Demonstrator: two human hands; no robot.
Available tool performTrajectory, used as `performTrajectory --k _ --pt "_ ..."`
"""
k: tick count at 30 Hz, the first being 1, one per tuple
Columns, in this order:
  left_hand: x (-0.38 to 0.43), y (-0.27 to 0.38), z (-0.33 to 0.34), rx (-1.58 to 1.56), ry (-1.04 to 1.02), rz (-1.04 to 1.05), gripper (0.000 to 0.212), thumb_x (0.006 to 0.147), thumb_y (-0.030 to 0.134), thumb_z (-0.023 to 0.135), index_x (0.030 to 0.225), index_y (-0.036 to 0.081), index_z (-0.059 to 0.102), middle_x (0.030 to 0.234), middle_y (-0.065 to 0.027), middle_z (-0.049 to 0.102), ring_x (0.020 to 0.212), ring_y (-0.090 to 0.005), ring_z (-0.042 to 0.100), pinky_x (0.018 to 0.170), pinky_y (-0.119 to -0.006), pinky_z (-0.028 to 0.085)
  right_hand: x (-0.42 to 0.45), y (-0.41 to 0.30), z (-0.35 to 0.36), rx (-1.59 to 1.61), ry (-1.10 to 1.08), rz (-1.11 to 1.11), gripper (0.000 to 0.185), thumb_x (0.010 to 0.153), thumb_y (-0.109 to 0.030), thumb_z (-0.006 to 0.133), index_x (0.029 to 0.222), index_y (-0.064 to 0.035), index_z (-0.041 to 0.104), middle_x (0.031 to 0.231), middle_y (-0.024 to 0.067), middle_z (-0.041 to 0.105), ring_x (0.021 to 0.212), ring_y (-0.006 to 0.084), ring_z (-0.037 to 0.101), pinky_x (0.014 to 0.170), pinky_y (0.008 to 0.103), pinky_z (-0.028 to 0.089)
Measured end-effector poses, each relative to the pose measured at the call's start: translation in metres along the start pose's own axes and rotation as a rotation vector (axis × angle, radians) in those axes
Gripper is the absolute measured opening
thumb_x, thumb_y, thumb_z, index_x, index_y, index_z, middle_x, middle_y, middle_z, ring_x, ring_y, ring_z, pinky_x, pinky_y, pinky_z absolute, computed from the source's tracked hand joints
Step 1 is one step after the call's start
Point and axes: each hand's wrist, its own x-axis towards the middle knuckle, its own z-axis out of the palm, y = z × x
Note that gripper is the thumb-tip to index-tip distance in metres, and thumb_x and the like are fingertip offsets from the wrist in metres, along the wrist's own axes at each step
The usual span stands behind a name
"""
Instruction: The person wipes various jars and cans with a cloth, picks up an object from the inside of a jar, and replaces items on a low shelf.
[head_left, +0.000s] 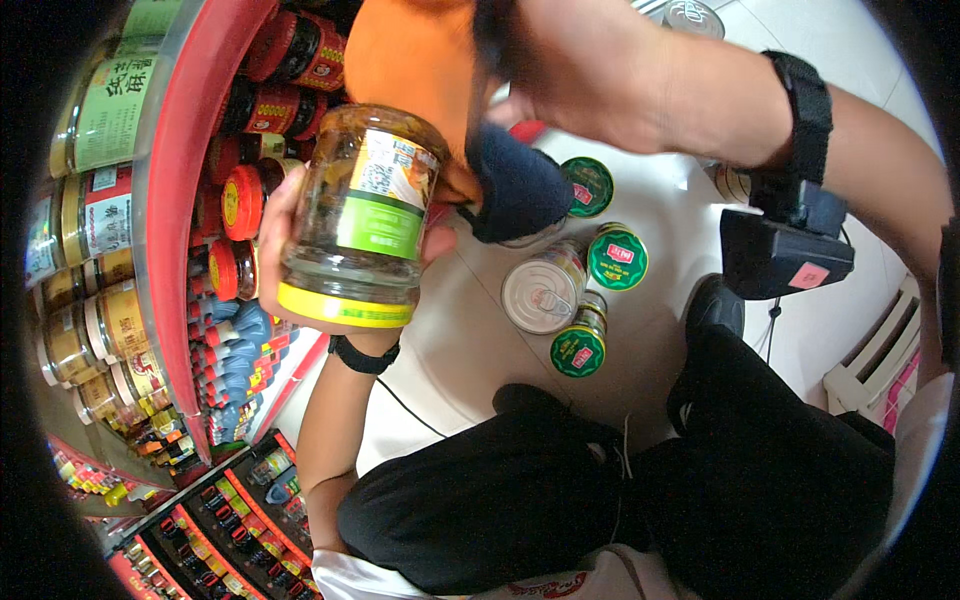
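Observation:
My left hand (281, 225) holds a glass jar (360, 217) with a yellow lid, lid end down and tilted, its label facing up at me. Dark contents show through the glass. My right hand (555, 90), blurred, grips an orange and dark blue cloth (420, 60) that hangs beside the jar's upper end; part of its fingers is hidden. Below the cloth, on the floor, lie a metal can with a pull ring (544, 292) and several jars with green lids, one green lid (619, 257) close beside the can.
Shelves with a red edge (187, 150) stand at the left, full of sauce jars and bottles. More goods fill a rack (225, 525) at lower left. Another can (694, 19) is at the top. My knees and shoe (716, 304) are at the lower right, near a pale plastic stool (874, 360).

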Motion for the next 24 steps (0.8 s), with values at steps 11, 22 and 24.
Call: performTrajectory --k 11,22,24 --pt "0.027 0.025 -0.009 -0.356 0.058 -0.570 0.109 0.079 0.032 0.087 0.155 -0.002 0.016 0.150 -0.0209 0.040 0.130 -0.0322 0.051 0.114 -0.048 0.040 -0.002 0.010 0.019 -0.340 -0.105 0.030 0.026 0.097 -0.035 0.049 0.084 -0.0126 0.054 0.056 -0.0060 0.042 0.040 0.0116 0.029 0.043 0.0262 0.026" --pt "0.008 0.018 -0.021 -0.470 0.173 -0.608 0.105 0.077 0.022 0.088 0.154 -0.006 0.023 0.153 -0.0204 0.039 0.140 -0.0313 0.043 0.117 -0.046 0.035 -0.001 0.026 -0.017 -0.426 -0.072 0.099 0.031 0.093 -0.019 0.066 0.117 0.0002 0.068 0.099 0.0033 0.071 0.085 0.0107 0.069 0.080 0.0242 0.057" --pt "0.012 0.013 -0.027 -0.419 0.029 -0.550 0.101 0.075 0.023 0.090 0.150 -0.006 0.028 0.142 -0.0173 0.045 0.130 -0.0281 0.049 0.111 -0.044 0.040 -0.001 0.027 -0.021 -0.363 -0.089 0.087 0.031 0.092 -0.020 0.067 0.116 -0.0003 0.068 0.101 0.0039 0.071 0.087 0.0110 0.069 0.080 0.0236 0.057"
